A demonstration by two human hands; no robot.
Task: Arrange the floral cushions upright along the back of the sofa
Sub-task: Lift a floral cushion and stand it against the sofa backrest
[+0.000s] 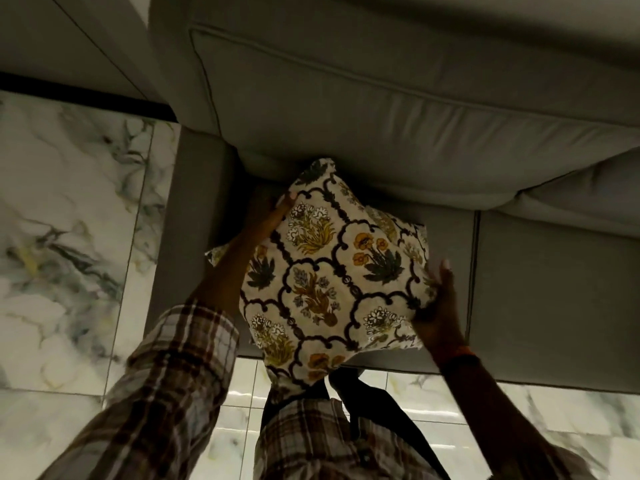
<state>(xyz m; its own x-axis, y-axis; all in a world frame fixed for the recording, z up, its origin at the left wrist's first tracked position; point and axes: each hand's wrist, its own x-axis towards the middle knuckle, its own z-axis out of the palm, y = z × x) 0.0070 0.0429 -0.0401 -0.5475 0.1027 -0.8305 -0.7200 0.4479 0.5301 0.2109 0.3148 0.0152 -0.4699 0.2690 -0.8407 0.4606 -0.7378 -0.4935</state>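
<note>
While the floral cushion (322, 282) hung tilted like a diamond over the left end of the grey sofa (571, 57), both hands held it above the seat (540, 289), its top corner close to the foot of the back cushion (346, 109). The left hand (273, 216) had its fingers curled round the upper-left edge. The right hand (438, 306) clasped the lower-right corner, fingers wrapped behind it. Gripping opposite sides probably let the person turn it square and stand it against the back. More of the same print showed behind its right side; whether that was a 2nd cushion could not be told.
</note>
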